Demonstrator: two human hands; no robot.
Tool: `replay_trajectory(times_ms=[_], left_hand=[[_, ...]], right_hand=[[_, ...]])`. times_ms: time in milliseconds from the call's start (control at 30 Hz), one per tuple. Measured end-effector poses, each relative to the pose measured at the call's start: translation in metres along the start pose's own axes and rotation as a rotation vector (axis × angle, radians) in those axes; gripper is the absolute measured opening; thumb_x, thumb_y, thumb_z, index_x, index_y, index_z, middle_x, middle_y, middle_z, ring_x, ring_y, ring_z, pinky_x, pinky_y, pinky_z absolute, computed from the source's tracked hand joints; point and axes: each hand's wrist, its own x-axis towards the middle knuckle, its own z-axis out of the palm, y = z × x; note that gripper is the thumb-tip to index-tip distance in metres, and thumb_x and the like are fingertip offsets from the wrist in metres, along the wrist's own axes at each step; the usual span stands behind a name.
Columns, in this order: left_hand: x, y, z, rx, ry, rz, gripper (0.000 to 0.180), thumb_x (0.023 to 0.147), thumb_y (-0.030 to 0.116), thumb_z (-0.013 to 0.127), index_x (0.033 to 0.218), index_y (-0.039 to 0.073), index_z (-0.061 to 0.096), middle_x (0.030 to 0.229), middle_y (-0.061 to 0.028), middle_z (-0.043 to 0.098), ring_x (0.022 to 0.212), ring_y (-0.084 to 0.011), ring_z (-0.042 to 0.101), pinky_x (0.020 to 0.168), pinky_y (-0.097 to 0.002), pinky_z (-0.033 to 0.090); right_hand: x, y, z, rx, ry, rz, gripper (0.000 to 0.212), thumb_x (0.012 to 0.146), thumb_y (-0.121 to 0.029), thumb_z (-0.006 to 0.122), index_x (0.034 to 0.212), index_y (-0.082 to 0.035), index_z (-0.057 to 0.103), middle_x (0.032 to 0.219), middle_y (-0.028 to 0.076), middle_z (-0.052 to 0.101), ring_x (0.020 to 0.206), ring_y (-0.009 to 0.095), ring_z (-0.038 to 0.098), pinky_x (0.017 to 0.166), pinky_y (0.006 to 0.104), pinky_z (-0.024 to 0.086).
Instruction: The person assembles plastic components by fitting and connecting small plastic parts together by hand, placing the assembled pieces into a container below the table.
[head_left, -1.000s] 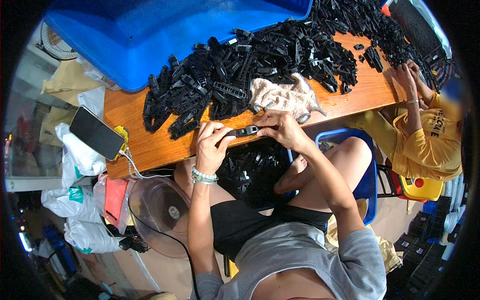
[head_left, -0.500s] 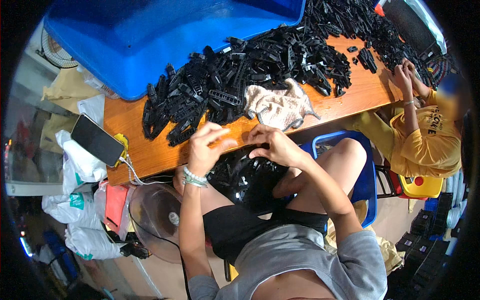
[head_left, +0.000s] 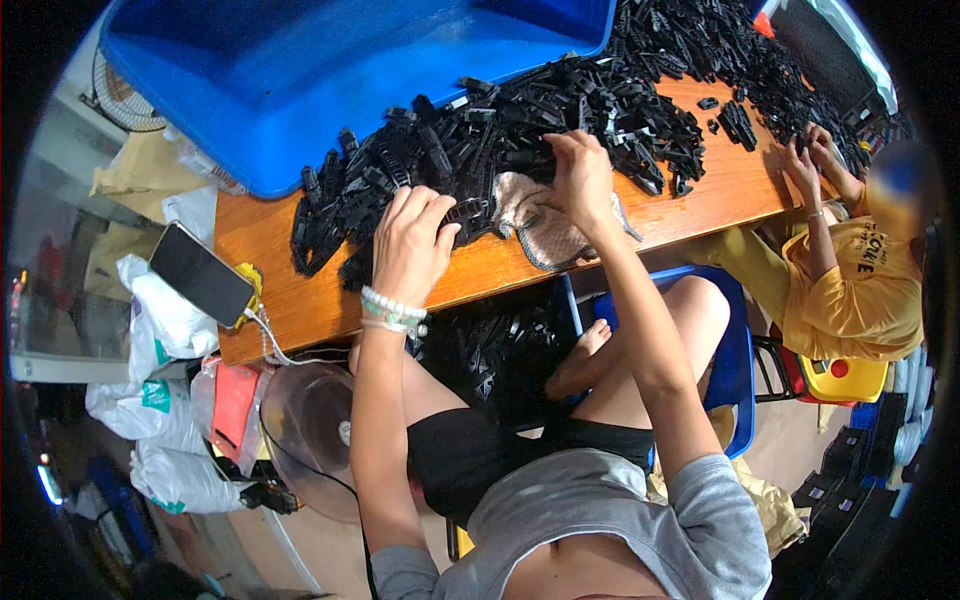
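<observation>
Wooden table crosses mid-frame; blue bin upper left. Below table edge, centre, blue-edged tub holds black parts. I see left hand, right hand at black pile, upper centre; cannot tell whether either grips.

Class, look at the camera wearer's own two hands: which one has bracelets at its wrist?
The left hand, at the black parts left of the crumpled cloth. Pale bracelets ring its wrist, unlike the right hand, whose wrist shows bare.
</observation>
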Motion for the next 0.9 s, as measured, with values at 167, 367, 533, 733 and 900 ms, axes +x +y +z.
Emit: replay_trajectory(times_ms=[167, 367, 533, 733, 900], left_hand=[[-0.057, 0.010, -0.028, -0.101, 0.082, -0.180, 0.030, 0.066, 0.001, 0.076, 0.094, 0.000, 0.065, 0.086, -0.0121, 0.059, 0.083, -0.0307, 0.057, 0.073, -0.0388, 0.048], [-0.127, 0.014, -0.057, -0.135, 0.108, -0.498, 0.029, 0.066, 0.001, 0.076, 0.094, -0.001, 0.065, 0.085, -0.0109, 0.060, 0.072, -0.0254, 0.057, 0.068, -0.0340, 0.048], [-0.232, -0.020, -0.085, -0.006, 0.159, -0.849, 0.026, 0.069, 0.004, 0.076, 0.091, 0.002, 0.063, 0.082, -0.0074, 0.058, 0.069, -0.0187, 0.055, 0.064, -0.0276, 0.045], [-0.369, -0.082, -0.080, -0.160, -0.294, -1.407, 0.024, 0.076, 0.011, 0.074, 0.097, 0.001, 0.068, 0.088, -0.0052, 0.069, 0.079, -0.0134, 0.065, 0.078, -0.0286, 0.050], [-0.396, -0.073, -0.055, 0.438, -0.776, -1.313, 0.021, 0.072, 0.024, 0.072, 0.090, 0.013, 0.075, 0.094, -0.0156, 0.069, 0.094, -0.0322, 0.065, 0.084, -0.0426, 0.050]], right_hand=[[-0.024, 0.001, 0.003, -0.007, -0.005, -0.008, 0.023, 0.081, 0.002, 0.058, 0.099, -0.002, 0.070, 0.092, 0.014, 0.064, 0.089, 0.031, 0.058, 0.081, 0.0383, 0.047], [-0.038, 0.019, 0.009, -0.032, 0.037, -0.058, 0.024, 0.083, -0.005, 0.060, 0.106, -0.005, 0.068, 0.101, 0.014, 0.062, 0.098, 0.032, 0.054, 0.087, 0.0403, 0.044], [-0.038, 0.022, 0.012, -0.046, 0.037, -0.118, 0.023, 0.085, -0.004, 0.059, 0.105, -0.005, 0.069, 0.102, 0.014, 0.063, 0.095, 0.031, 0.056, 0.086, 0.0396, 0.044], [-0.037, 0.015, 0.012, -0.042, 0.041, -0.133, 0.023, 0.086, -0.005, 0.058, 0.107, -0.006, 0.069, 0.104, 0.013, 0.064, 0.095, 0.030, 0.057, 0.086, 0.0384, 0.045], [-0.041, 0.023, 0.015, -0.016, 0.031, -0.118, 0.022, 0.087, -0.007, 0.058, 0.107, -0.006, 0.068, 0.106, 0.013, 0.063, 0.098, 0.030, 0.056, 0.087, 0.0387, 0.044]])
